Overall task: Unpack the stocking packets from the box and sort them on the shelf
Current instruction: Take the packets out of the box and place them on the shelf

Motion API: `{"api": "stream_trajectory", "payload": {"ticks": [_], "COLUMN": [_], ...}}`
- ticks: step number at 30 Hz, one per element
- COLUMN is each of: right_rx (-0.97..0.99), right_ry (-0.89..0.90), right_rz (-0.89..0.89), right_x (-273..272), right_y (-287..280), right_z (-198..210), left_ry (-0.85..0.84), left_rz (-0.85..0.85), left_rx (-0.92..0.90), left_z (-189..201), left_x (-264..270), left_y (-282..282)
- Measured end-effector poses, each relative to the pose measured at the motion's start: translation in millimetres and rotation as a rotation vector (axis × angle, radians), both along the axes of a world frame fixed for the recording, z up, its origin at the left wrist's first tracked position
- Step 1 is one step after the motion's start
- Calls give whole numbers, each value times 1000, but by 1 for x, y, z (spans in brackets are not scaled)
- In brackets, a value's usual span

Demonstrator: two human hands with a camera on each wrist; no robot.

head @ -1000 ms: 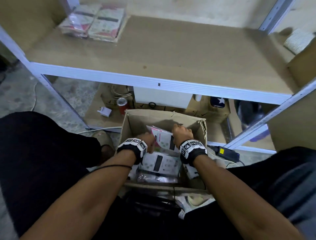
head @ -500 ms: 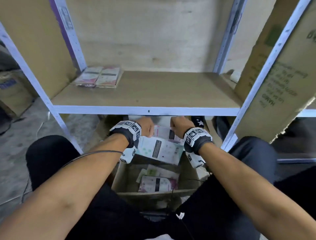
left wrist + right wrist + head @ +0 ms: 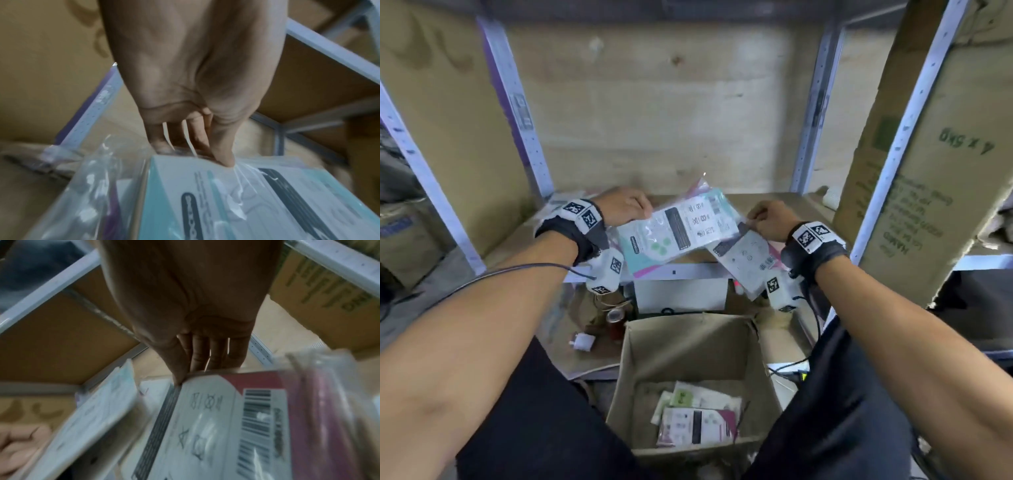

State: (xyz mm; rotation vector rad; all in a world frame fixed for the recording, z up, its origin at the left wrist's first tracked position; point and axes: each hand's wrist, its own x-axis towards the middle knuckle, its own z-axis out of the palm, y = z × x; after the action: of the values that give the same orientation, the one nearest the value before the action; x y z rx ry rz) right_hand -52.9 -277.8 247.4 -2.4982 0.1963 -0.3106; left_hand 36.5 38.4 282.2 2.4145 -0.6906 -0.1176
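My left hand [image 3: 628,207] [image 3: 197,149] pinches the edge of a teal-and-white stocking packet [image 3: 678,229] [image 3: 257,203], with another clear-wrapped packet behind it. My right hand [image 3: 765,219] [image 3: 197,369] pinches a white-and-maroon packet [image 3: 748,260] [image 3: 236,426] with a barcode. Both packets hang in the air just in front of the wooden shelf [image 3: 767,202]. The open cardboard box [image 3: 688,346] sits on the floor between my knees, and a few packets [image 3: 697,423] lie at its bottom. Earlier packets at the shelf's left rear are mostly hidden behind my left wrist.
White metal uprights [image 3: 816,102] frame the shelf bay. A tall cardboard carton [image 3: 914,171] leans at the right. Under the shelf lie a white box [image 3: 681,294], a red can [image 3: 616,320] and cables. A white roll [image 3: 832,197] sits at the shelf's right.
Both hands have lifted the packets out of the box and up to shelf height. The two packets have come apart, one in each hand. My head has tilted up.
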Motion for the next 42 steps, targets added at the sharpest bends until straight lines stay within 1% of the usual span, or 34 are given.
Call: {"api": "stream_trajectory", "payload": {"ticks": [4, 8, 10, 11, 13, 15, 20, 23, 26, 28, 31, 35, 38, 42], "right_rx": [247, 581, 722, 780, 884, 947, 1002, 1043, 1083, 1099, 1087, 1016, 880, 798], "right_ry": [28, 53, 57, 53, 46, 51, 89, 122, 159, 180, 212, 234, 232, 289], "right_rz": [-24, 2, 5, -4, -11, -13, 34, 90, 120, 126, 130, 82, 50, 74], "right_x": [33, 71, 93, 103, 131, 160, 228, 264, 296, 313, 333, 355, 361, 358], "right_y": [5, 26, 43, 52, 74, 97, 147, 173, 197, 210, 226, 242, 250, 248], "right_z": [-2, -16, -24, -27, -32, -36, -41, -46, -51, -56, -66, -78, -79, -73], "left_ry": [43, 219, 240, 235, 214, 201, 158, 203, 195, 185, 185, 184, 193, 210], "left_rz": [226, 329, 401, 425, 489, 570, 751, 801, 856, 864, 887, 933, 888, 830], "left_rx": [-267, -573, -690, -710, -693, -642, -453, -374, -276, -225, -183, -221, -225, -223], "left_z": [-12, -34, -44, -48, -55, -56, -56, -65, -73, -78, -85, -89, -86, -89], "left_x": [41, 73, 90, 98, 120, 142, 202, 235, 257, 269, 288, 303, 307, 300], "left_y": [21, 32, 37, 38, 49, 64, 109, 138, 161, 172, 185, 190, 184, 176]}}
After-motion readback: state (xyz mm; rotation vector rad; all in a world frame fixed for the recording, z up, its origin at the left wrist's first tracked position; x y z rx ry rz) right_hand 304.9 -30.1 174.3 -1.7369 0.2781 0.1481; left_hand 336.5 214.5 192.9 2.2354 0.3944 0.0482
